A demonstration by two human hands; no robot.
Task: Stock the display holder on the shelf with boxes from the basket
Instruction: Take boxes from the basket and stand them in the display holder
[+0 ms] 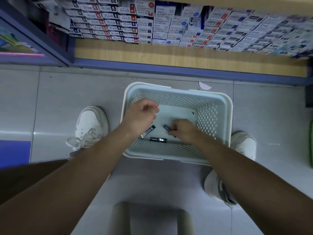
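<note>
One basket [227,106] on grey floor tiles [59,99], left grip [142,114] loose inside, right grip [183,130] around box [166,127].

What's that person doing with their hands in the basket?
They are picking small dark boxes out of the basket on the floor. The right hand pinches one box. The left hand hovers with loose fingers above a second box, and a third box lies by the near wall. The shelf ahead holds stacked packs.

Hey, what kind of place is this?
Likely a stationery shop: a wooden shelf with blue edging holds stacked small white labelled boxes, and a pale perforated plastic basket sits on the grey tiled floor.
</note>
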